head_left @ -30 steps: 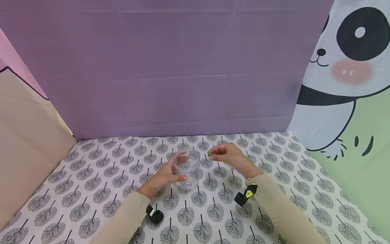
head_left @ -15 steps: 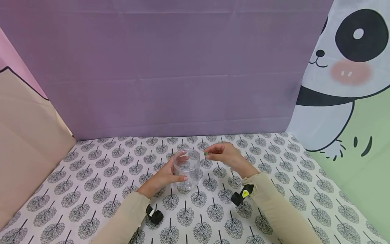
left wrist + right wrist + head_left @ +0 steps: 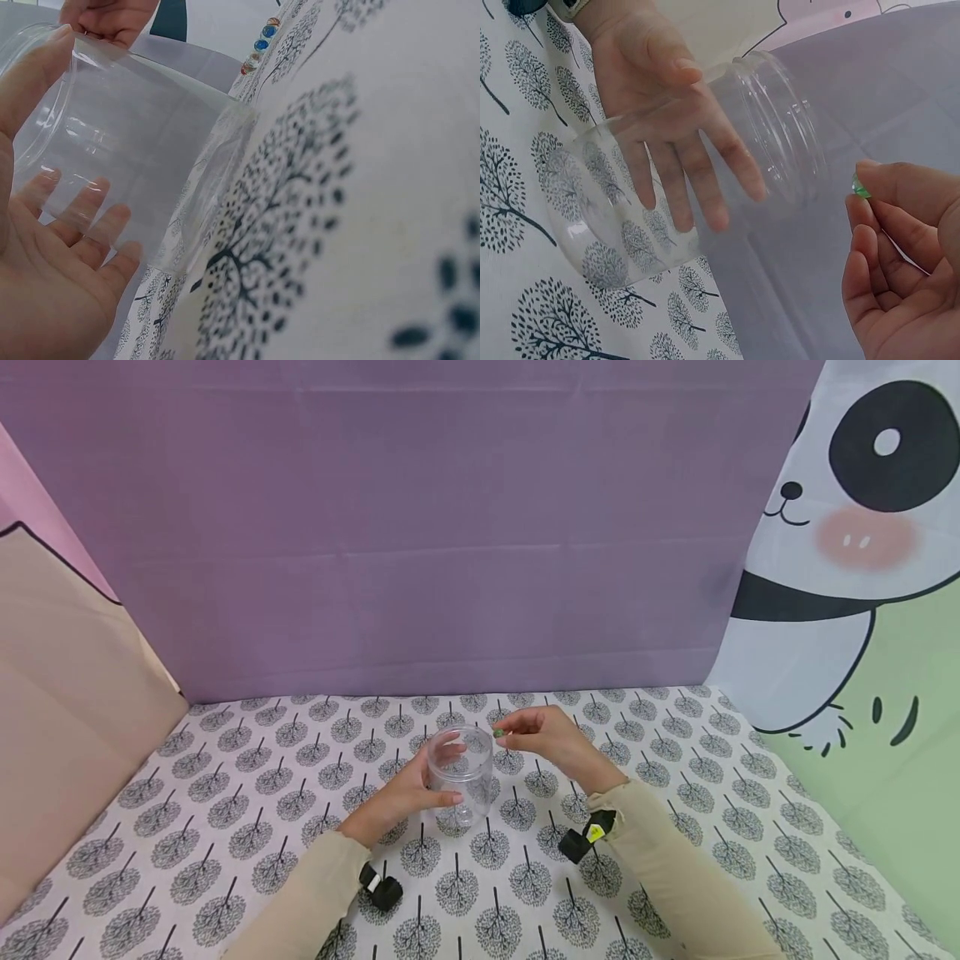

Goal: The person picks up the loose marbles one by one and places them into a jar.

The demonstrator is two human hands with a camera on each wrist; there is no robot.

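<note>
A clear, wide-mouthed jar (image 3: 471,789) stands upright on the patterned cloth, with nothing visible inside. My left hand (image 3: 405,792) holds its side, the thumb at the front and the fingers (image 3: 697,169) spread around the far wall, seen through the plastic in the right wrist view. Just right of the jar's rim, my right hand (image 3: 551,739) pinches a small green glass marble (image 3: 861,187) between thumb and index finger. The other fingers of that hand are curled in. Thumb and fingertip cover most of the marble.
Several coloured glass marbles (image 3: 262,43) lie on the cloth beyond the jar in the left wrist view. The tree-print cloth (image 3: 247,843) covers the table. A purple curtain (image 3: 450,568) hangs behind it, and a panda-print sheet (image 3: 810,652) hangs at the right.
My right hand has moved left with the green marble, closing the distance to the jar's rim. The left hand and the jar have stayed in place.
</note>
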